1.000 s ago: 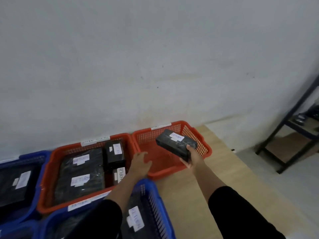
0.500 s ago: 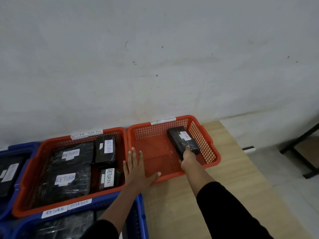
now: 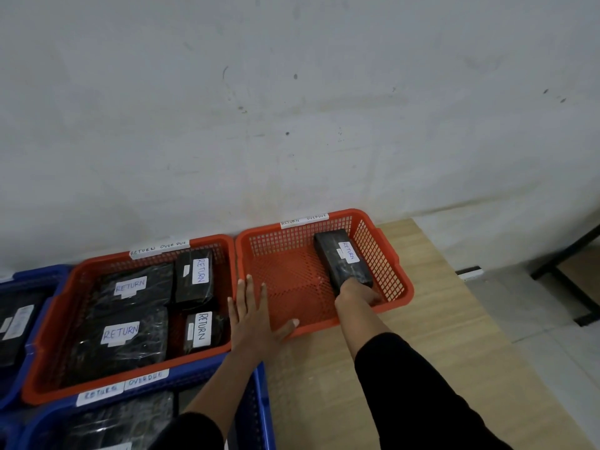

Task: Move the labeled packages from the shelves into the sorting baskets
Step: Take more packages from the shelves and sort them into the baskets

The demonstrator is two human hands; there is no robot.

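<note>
A black wrapped package (image 3: 341, 258) with a white "RETURN" label lies on the floor of the right orange basket (image 3: 401, 277), along its right wall. My right hand (image 3: 357, 292) reaches into that basket and still grips the package's near end. My left hand (image 3: 256, 315) lies flat with spread fingers on the near left corner of the same basket. To the left, a second orange basket (image 3: 48, 362) tagged "RETURN OVERDUE" holds several black packages labelled "RETURN" (image 3: 130, 336).
Blue baskets (image 3: 253, 401) with more black packages sit at the left and in front of the orange ones. All stand on a wooden board (image 3: 422, 345) against a white wall. A black shelf frame (image 3: 565, 280) stands at the right on the tiled floor.
My right hand brought the package down from above the right orange basket onto its floor. My left hand moved onto the basket's near corner and flattened.
</note>
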